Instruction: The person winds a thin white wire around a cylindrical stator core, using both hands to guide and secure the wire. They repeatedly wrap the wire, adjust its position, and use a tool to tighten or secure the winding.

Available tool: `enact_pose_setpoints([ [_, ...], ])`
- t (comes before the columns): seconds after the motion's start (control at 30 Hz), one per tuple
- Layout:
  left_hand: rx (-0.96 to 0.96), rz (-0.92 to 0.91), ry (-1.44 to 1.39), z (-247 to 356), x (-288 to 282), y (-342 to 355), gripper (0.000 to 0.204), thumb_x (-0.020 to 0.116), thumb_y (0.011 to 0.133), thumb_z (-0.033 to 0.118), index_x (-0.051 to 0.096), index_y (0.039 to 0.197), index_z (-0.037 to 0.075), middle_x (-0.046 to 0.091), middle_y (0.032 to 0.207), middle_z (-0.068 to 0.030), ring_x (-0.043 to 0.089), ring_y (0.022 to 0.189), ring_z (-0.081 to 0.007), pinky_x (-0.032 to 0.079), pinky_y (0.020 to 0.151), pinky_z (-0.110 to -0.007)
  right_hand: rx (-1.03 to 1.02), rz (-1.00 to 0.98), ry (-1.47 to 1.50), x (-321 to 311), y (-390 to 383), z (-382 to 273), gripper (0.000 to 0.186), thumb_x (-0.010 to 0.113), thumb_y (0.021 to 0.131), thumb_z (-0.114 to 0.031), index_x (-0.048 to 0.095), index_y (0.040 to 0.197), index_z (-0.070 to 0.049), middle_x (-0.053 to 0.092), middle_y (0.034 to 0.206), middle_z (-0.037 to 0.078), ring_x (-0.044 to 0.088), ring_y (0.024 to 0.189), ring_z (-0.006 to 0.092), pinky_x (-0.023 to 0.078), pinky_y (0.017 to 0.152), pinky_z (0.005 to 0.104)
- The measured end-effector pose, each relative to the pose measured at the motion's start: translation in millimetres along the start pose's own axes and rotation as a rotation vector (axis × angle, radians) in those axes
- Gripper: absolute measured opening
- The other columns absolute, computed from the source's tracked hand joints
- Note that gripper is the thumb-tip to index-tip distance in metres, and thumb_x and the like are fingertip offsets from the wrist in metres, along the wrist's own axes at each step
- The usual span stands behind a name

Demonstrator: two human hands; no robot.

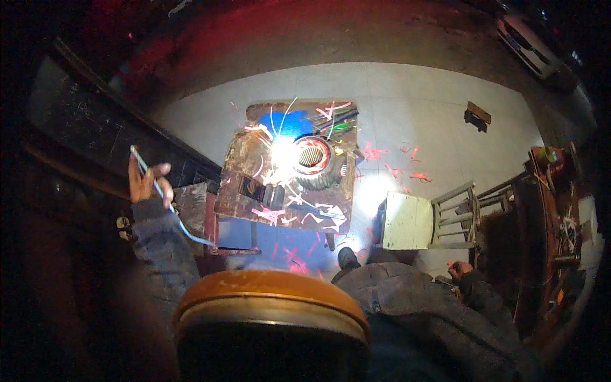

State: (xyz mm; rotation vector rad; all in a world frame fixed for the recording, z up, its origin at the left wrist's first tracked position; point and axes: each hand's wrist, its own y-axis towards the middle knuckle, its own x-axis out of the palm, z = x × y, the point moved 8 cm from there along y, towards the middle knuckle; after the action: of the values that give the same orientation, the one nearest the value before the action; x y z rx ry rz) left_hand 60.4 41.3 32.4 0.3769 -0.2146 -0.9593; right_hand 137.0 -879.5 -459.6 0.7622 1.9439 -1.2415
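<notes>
Nearest the camera sat a round brown-rimmed object, blurred, filling the lower centre; what it was could not be told.

Left hand was raised at about 9 o'clock from the frame centre, its grey sleeve running down toward 7 o'clock. Fingers were curled and pressed together around a thin pale strip. The strip passed through the closed fingers: its upper end stuck out above the hand toward 11 o'clock, and its lower part hung below the wrist, curving toward 4 o'clock and ending near a red metal frame.

Right hand lay low at about 4 o'clock, at the end of a dark padded sleeve. It was small and dim; whether its fingers were spread or closed could not be told, nor whether it held anything.

A worn wooden work table stood at 12 o'clock from the brown object, well apart from both hands. On it, under a very bright light, sat a round motor stator with copper windings, and a blue patch lay behind it. Pink and white scraps were strewn over the tabletop and on the pale tiled floor.

A white stool stood at 3 o'clock from the table, with a wooden chair just beside it.
</notes>
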Motion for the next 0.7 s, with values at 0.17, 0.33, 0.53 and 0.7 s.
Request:
enact_pose_setpoints([
  [0.17, -0.152, -0.006, -0.194, -137.3, 40.1, 62.4, 0.076, 0.063, 0.099, 0.012, 0.030, 0.164, 0.034, 0.073, 0.092, -0.0231, 0.058, 0.039, -0.0207, 0.045, 0.029, -0.032, -0.010, -0.013, -0.035, -88.5, 95.2, -55.2, 0.034, 0.068, 0.099, -0.039, 0.074, 0.110, -0.008, 0.076, 0.098, 0.016, 0.072, 0.082, 0.0361, 0.059, 0.070, 0.0495],
  [0.33, -0.696, -0.135, -0.127, -386.4, 85.5, -7.8, 0.077, 0.067, 0.090, -0.001, 0.045, 0.158, 0.027, 0.074, 0.101, -0.0237, 0.065, 0.051, -0.0292, 0.056, 0.047, -0.042, -0.139, -0.135, -0.110, -130.6, 205.6, -64.4, 0.039, 0.068, 0.097, -0.039, 0.072, 0.106, -0.001, 0.075, 0.091, 0.021, 0.072, 0.075, 0.0352, 0.057, 0.070, 0.0487],
  [0.53, -1.162, 0.217, 0.043, -521.7, 95.1, -143.2, 0.085, 0.056, 0.090, -0.011, 0.031, 0.165, 0.019, 0.076, 0.093, -0.0249, 0.066, 0.053, -0.0329, 0.056, 0.047, -0.044, -0.058, -0.476, -0.305, -130.1, 360.5, -21.8, 0.030, 0.077, 0.087, -0.032, 0.077, 0.107, -0.010, 0.075, 0.102, 0.018, 0.070, 0.087, 0.0368, 0.059, 0.074, 0.0510],
  [0.7, -1.255, 0.462, 0.203, -539.9, 94.3, -174.0, 0.058, 0.052, 0.100, -0.001, 0.049, 0.154, 0.019, 0.075, 0.083, -0.0234, 0.064, 0.047, -0.0314, 0.049, 0.038, -0.047, -0.256, -0.517, -0.293, -146.1, 412.9, -34.0, 0.037, 0.061, 0.095, -0.037, 0.076, 0.087, -0.004, 0.075, 0.075, 0.012, 0.074, 0.068, 0.0272, 0.059, 0.067, 0.0431],
])
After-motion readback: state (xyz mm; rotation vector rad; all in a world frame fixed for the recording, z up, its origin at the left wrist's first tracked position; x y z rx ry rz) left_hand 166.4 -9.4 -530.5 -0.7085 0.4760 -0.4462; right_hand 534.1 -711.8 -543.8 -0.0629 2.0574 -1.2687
